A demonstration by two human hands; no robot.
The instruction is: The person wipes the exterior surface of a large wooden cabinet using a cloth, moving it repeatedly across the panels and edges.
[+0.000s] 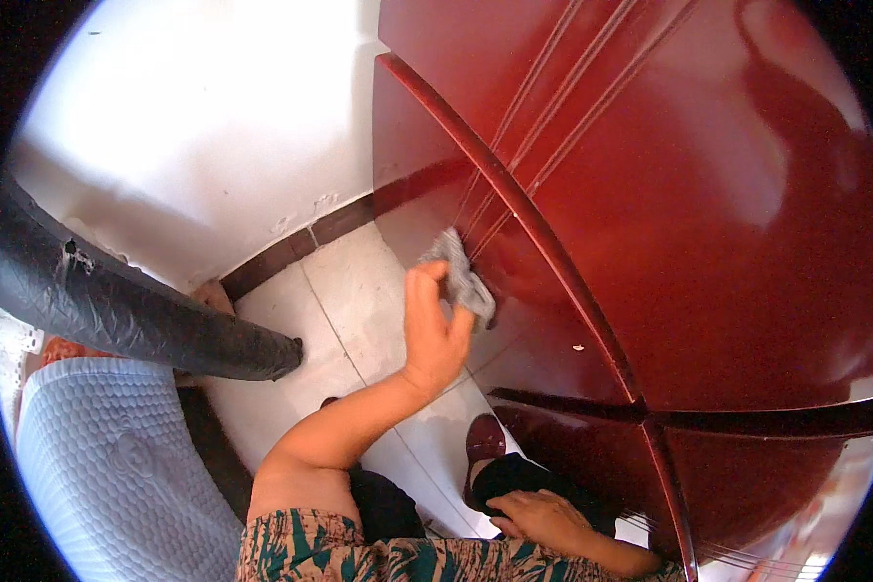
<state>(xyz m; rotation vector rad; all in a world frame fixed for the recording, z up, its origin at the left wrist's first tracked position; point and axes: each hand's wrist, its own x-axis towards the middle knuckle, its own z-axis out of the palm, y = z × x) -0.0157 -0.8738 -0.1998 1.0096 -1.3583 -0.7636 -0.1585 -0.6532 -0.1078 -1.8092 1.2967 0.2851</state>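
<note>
My left hand (pixel 435 335) is closed on a crumpled grey cloth (pixel 468 291), which touches the glossy dark red cabinet (pixel 689 242). The cloth sits low on a panel left of a long raised strip (pixel 553 247), near the ends of thin grooves that run down the surface. My right hand (pixel 548 522) lies over my knee in dark trousers (pixel 529 480), holding nothing, its fingers stretched out. A small pale spot (pixel 578 347) shows on the red surface.
A long roll in black wrapping (pixel 136 301) slants in from the left. Below it is a light blue quilted cover (pixel 116 466). White floor tiles (pixel 349 291) meet a dark skirting (pixel 296 245) and a white wall (pixel 223 116). My dark red shoe (pixel 485 436) stands beside the cabinet.
</note>
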